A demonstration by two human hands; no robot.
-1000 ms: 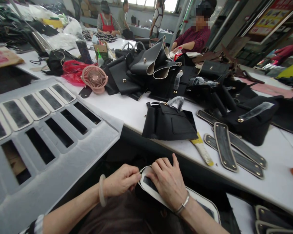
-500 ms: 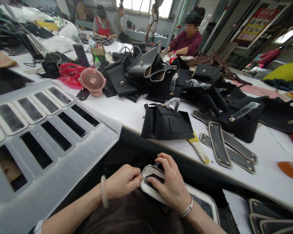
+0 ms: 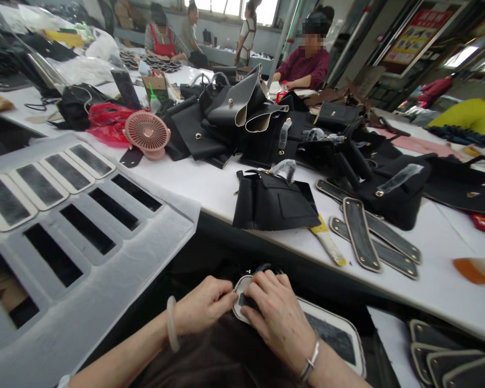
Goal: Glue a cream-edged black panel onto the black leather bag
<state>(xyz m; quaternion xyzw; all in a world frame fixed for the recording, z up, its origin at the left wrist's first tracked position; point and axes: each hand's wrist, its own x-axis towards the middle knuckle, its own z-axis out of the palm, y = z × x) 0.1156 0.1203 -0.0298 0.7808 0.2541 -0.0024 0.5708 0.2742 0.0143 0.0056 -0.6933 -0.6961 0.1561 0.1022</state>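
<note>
Over my lap lies a long bag base panel (image 3: pixel 333 337), dark in the middle with a pale rounded border. My left hand (image 3: pixel 204 304) is closed, pinching the panel's left end between thumb and fingers. My right hand (image 3: pixel 277 318) lies across the panel with its fingers curled over the far edge and its thumb on the inner face, closed on it. The fingertips and part of the border are hidden. Beyond my hands, a black handbag (image 3: pixel 275 202) rests at the table edge beside a brush with a yellow-and-white handle (image 3: pixel 331 245).
Long studded strips (image 3: pixel 361 234) lie at the right, with more studded pieces (image 3: pixel 452 355) lower down. A slotted grey sheet (image 3: pixel 117 264) carries pale-bordered panels at left. A pink fan (image 3: pixel 147 133) and piled black bags (image 3: pixel 242 102) stand behind. Co-workers sit farther back.
My right hand's fingers have drawn together and come down over the panel's far edge. My left hand keeps its pinch at the left end. The view has shifted slightly.
</note>
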